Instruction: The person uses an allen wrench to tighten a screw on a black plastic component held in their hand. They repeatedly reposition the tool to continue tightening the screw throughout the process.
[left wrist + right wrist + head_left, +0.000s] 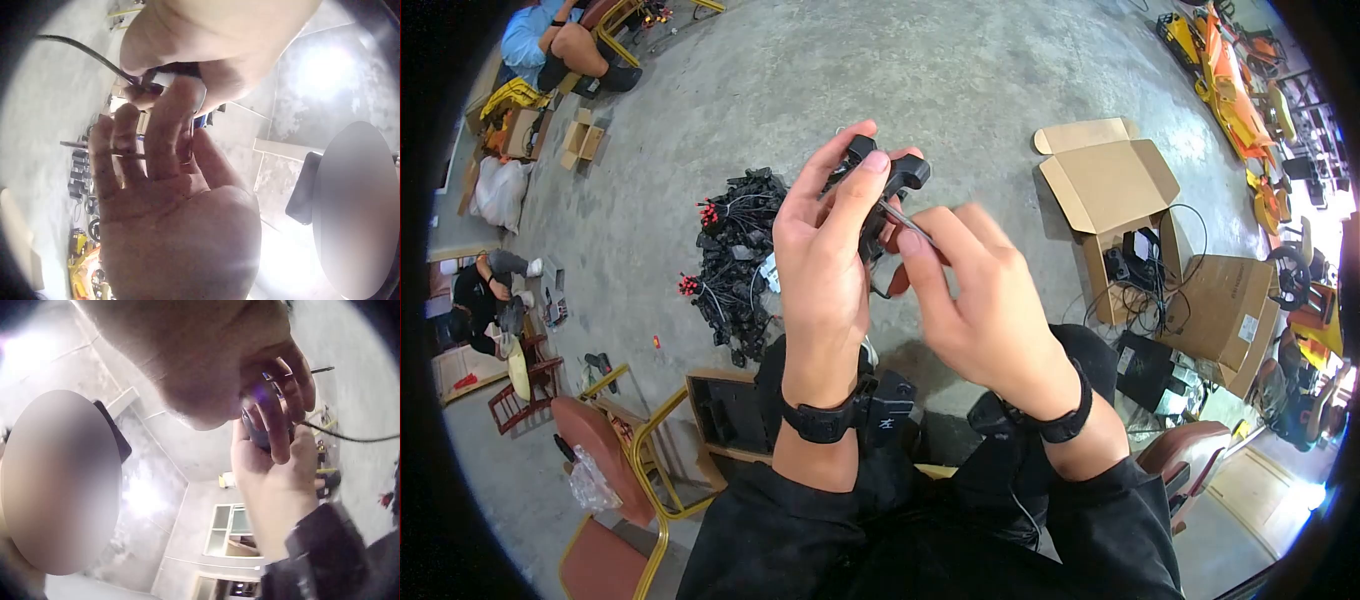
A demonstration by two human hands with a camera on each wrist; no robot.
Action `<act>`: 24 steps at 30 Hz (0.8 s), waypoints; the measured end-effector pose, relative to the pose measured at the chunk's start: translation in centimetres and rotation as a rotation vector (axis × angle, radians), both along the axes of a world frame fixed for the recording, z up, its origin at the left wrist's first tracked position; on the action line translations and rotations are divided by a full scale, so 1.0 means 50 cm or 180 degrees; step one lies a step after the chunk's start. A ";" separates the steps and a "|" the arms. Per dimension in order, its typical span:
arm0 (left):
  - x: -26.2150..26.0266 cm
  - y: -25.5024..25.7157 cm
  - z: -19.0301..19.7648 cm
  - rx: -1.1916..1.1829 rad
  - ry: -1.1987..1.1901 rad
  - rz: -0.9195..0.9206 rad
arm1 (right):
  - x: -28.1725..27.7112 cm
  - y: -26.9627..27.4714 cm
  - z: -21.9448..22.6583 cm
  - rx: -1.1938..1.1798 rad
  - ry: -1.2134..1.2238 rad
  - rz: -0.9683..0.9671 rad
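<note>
Up near chest height, the left hand [825,255] grips a black plastic part [880,190], its fingers and thumb curled round the body so that only the top shows above them. That part stands roughly upright in the head view, its long axis running away from the person, with a short crossbar at the far end pointing right. The right hand [975,290] pinches a thin metal tool [905,222] between thumb and forefinger; the tool slants up and left, its tip touching the part. Both wrist views are blurred, so exactly where the tip enters is hard to tell. Beyond the hands, a pile of black parts [735,260] lies on the concrete floor [960,70], and an open cardboard box [1115,190] sits to the right.
</note>
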State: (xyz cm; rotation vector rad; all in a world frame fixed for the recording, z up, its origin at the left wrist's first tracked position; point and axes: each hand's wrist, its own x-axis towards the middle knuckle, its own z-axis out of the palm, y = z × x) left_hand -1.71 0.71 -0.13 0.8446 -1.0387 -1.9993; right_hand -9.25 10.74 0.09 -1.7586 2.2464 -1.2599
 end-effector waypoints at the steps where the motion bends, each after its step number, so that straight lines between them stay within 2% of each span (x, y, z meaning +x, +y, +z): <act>1: 0.001 0.000 0.002 -0.0006 0.0004 0.0001 | 0.004 0.002 0.021 0.0381 -0.1933 0.0046; 2: 0.002 0.002 0.004 0.0068 0.0020 -0.0011 | 0.007 0.003 0.032 0.0763 -0.3867 0.0094; 6: -0.005 0.003 0.006 0.0272 0.0007 0.0069 | 0.004 0.006 0.017 0.0464 -0.3941 0.0168; 8: 0.001 0.001 -0.003 0.0200 0.0050 -0.0014 | 0.002 0.006 -0.009 0.0224 -0.2088 0.0082; 9: 0.003 0.000 -0.006 0.0128 0.0094 -0.0102 | 0.002 0.005 -0.008 0.0224 -0.2087 0.0079; 11: 0.000 0.002 0.000 0.0147 0.0039 -0.0075 | 0.002 0.004 -0.008 0.0094 -0.1402 0.0065; 12: -0.001 0.002 0.001 0.0168 -0.0019 -0.0043 | 0.000 0.003 -0.009 0.0095 -0.1402 0.0063; 14: -0.001 0.001 -0.003 0.0099 -0.0034 -0.0057 | -0.007 0.002 -0.016 -0.0051 -0.0093 -0.0085; 18: -0.002 -0.002 -0.012 -0.0018 -0.0061 -0.0087 | -0.010 -0.002 -0.022 -0.0131 0.0488 -0.0124; 21: 0.001 -0.002 -0.011 -0.0102 -0.0166 -0.0108 | -0.008 -0.001 -0.020 -0.0119 0.0332 -0.0088; 23: 0.004 -0.001 -0.003 -0.0055 -0.0157 -0.0107 | -0.003 0.004 -0.005 0.0408 -0.2108 0.0109; 24: 0.005 -0.002 -0.001 -0.0016 -0.0143 -0.0105 | -0.006 0.005 0.010 0.0409 -0.2106 0.0108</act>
